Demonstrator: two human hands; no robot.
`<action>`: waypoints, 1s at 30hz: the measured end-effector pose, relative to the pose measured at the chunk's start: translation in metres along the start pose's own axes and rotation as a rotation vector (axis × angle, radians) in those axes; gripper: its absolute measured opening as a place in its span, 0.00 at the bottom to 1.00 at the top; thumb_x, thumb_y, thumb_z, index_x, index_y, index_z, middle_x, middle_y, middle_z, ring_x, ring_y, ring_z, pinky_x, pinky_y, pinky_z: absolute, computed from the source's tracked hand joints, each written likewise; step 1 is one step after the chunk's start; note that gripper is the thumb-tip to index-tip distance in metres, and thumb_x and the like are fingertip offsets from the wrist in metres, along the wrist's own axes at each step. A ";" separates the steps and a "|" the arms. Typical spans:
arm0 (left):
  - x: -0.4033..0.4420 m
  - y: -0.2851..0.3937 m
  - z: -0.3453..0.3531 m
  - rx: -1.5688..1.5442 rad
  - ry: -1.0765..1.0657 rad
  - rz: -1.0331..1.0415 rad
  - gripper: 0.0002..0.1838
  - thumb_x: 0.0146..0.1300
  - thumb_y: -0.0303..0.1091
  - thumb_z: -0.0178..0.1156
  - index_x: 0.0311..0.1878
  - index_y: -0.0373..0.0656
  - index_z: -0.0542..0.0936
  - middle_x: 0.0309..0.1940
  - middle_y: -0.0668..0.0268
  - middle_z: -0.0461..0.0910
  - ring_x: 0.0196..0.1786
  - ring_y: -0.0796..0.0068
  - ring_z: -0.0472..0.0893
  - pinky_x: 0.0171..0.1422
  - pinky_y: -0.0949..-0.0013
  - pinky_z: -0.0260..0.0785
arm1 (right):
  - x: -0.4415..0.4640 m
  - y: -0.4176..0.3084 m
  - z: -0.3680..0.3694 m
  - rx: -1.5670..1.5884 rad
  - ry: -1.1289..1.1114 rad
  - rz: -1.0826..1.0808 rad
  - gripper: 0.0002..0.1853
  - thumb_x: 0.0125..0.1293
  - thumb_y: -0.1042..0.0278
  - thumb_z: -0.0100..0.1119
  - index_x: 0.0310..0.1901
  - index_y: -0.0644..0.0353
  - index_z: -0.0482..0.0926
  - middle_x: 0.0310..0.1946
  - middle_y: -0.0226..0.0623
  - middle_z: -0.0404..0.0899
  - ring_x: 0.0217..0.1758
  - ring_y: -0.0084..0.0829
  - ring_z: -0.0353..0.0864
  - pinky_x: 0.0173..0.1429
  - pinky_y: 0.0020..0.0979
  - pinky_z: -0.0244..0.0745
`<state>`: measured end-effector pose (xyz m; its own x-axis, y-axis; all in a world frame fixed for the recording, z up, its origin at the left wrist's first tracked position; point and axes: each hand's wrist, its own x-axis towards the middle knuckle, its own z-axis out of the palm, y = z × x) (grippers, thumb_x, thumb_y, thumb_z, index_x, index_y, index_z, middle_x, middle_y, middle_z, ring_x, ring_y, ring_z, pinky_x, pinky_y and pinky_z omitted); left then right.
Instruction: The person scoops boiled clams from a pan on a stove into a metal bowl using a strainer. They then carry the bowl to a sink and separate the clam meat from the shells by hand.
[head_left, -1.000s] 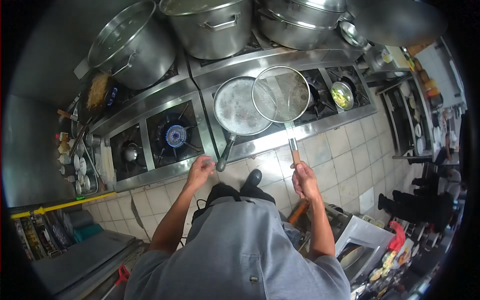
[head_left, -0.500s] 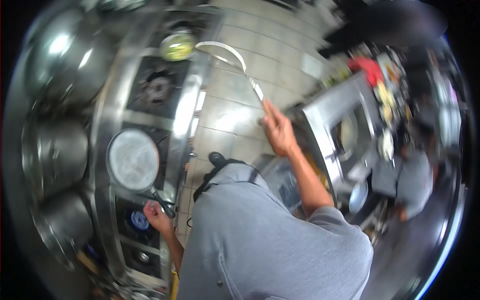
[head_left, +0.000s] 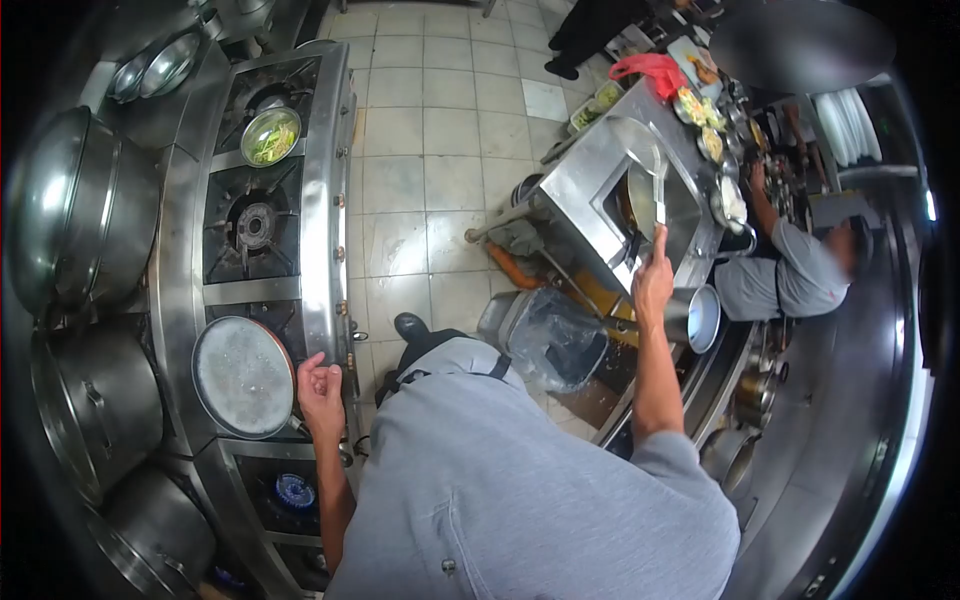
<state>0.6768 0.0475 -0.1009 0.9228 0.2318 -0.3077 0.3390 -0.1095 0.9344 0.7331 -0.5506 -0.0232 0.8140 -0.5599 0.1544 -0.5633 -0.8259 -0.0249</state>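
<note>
My right hand (head_left: 652,278) is closed round the handle of a mesh strainer (head_left: 640,142), which reaches over a steel counter with a square opening. A pan (head_left: 638,200) sits partly in that opening, below the strainer. My left hand (head_left: 320,390) is beside a wide grey pan (head_left: 243,377) on the stove, near its handle. Its fingers are curled; whether anything is between them is too small to tell. A small bowl of green and yellow pieces (head_left: 270,137) rests on the far burner.
Large steel pots (head_left: 95,390) line the left side. A lit burner (head_left: 295,490) is near my left forearm. A lined bin (head_left: 560,340) stands at centre right, by a metal bowl (head_left: 703,318). A co-worker (head_left: 795,270) is at the right counter.
The view has turned from the stove toward the counter on the right. The strainer in my right hand has swung away from the stove to over the counter. My left hand stays near the grey pan.
</note>
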 end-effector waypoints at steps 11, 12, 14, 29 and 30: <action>-0.069 -0.002 -0.042 -0.068 0.341 0.031 0.29 0.65 0.29 0.72 0.67 0.41 0.74 0.30 0.68 0.82 0.35 0.80 0.79 0.46 0.72 0.73 | -0.021 -0.078 0.007 0.572 0.028 -0.465 0.26 0.81 0.66 0.47 0.77 0.57 0.65 0.68 0.52 0.77 0.64 0.42 0.82 0.66 0.36 0.75; -0.082 -0.005 -0.048 -0.056 0.424 -0.012 0.26 0.66 0.29 0.71 0.65 0.40 0.74 0.30 0.68 0.81 0.34 0.81 0.78 0.44 0.72 0.72 | -0.034 -0.117 0.008 0.653 -0.147 -0.594 0.26 0.81 0.67 0.46 0.78 0.59 0.63 0.72 0.49 0.73 0.69 0.41 0.77 0.70 0.34 0.70; -0.100 -0.033 -0.052 -0.043 0.631 -0.086 0.23 0.67 0.31 0.71 0.62 0.40 0.75 0.30 0.69 0.80 0.32 0.80 0.76 0.42 0.73 0.71 | -0.068 -0.193 -0.004 0.790 -0.628 -0.614 0.26 0.83 0.69 0.43 0.78 0.65 0.62 0.76 0.47 0.67 0.79 0.37 0.66 0.78 0.33 0.60; -0.133 -0.108 -0.031 0.224 0.619 -0.460 0.33 0.72 0.56 0.60 0.65 0.35 0.74 0.55 0.45 0.82 0.57 0.45 0.82 0.64 0.52 0.73 | -0.169 -0.537 0.045 0.167 -0.318 -1.727 0.33 0.74 0.69 0.49 0.79 0.38 0.59 0.47 0.56 0.83 0.41 0.57 0.86 0.46 0.52 0.81; -0.138 -0.110 -0.027 0.218 0.629 -0.461 0.33 0.72 0.56 0.60 0.65 0.35 0.74 0.55 0.45 0.82 0.57 0.45 0.82 0.64 0.52 0.73 | -0.165 -0.543 0.062 0.233 -0.301 -1.823 0.34 0.73 0.70 0.49 0.79 0.37 0.59 0.49 0.55 0.83 0.41 0.57 0.86 0.46 0.52 0.81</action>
<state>0.5070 0.0532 -0.1568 0.4281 0.7928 -0.4338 0.7482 -0.0417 0.6622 0.9141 -0.0139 -0.0961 0.3247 0.9457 -0.0139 0.9309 -0.3221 -0.1723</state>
